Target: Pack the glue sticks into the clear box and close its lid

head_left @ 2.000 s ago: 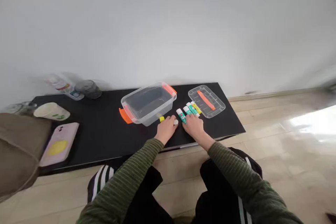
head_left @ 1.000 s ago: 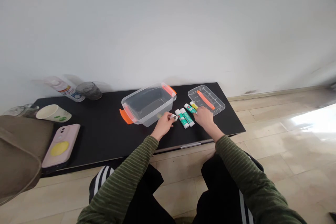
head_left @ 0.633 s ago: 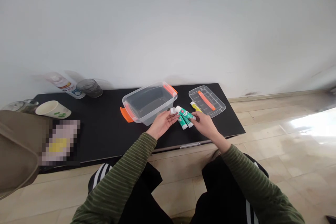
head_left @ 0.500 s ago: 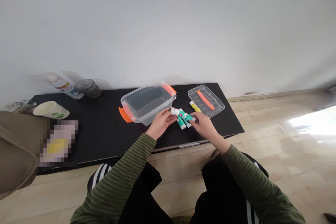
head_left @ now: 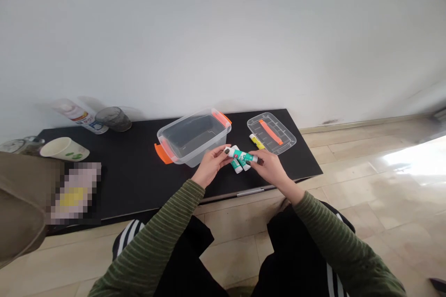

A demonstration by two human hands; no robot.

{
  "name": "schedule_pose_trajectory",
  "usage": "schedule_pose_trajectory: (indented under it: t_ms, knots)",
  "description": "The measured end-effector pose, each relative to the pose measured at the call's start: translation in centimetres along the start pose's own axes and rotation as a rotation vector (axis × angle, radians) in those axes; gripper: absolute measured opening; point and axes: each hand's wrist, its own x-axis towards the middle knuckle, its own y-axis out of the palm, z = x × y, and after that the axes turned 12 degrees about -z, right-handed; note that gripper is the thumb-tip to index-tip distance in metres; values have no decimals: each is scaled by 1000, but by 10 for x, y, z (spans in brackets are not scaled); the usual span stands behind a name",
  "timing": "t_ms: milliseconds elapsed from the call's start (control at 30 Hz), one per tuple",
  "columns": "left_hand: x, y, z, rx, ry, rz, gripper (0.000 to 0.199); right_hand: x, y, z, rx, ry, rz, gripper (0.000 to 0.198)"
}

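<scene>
Probably light, stiff, smooth glue stick (head_left: 245, 155) between my fingers (head_left: 219, 153): left hand (head_left: 209, 164), right hand (head_left: 271, 165) pinching ends, surest hold.

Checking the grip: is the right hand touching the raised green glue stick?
Touching: the head view shows the right hand pinching the raised green glue stick by one end.

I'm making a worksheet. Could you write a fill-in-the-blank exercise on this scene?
The left hand and right hand hold a cylindrical tube coloured white and ____.
The strip-shaped handle on the clear plastic lid is ____.
In view, the clear rectangular plastic box sits to the ____ of that lid.
Missing words: green; orange; left.
</scene>
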Motion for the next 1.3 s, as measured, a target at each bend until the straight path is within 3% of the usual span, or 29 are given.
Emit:
schedule_pose_trajectory:
  t_ms: [167,300,433,567,700,900,1033,1167,1300]
  knots:
    - [0,-2,2,130,60,41,49,0,4,0,52,104,96,24]
    - [4,-8,-6,443,220,-39,48,7,3,3,74,129,184,20]
    - [7,-21,-15,875,383,-187,36,18,3,-1,-163,228,88,22]
    - [6,-31,-14,1314,483,-204,37,26,11,-11,-423,325,82,29]
    - [5,-32,-4,1566,480,-204,37,27,25,-13,-541,307,140,30]
    - [8,-24,6,1712,455,-194,26,22,40,-8,-589,211,163,27]
    - [11,-23,6,1656,422,-185,18,30,36,-16,-553,196,140,28]
    - [11,-25,4,1572,377,-170,21,44,27,-30,-593,156,23,28]
    - [9,-27,4,1469,425,-173,34,52,27,-40,-639,171,58,28]
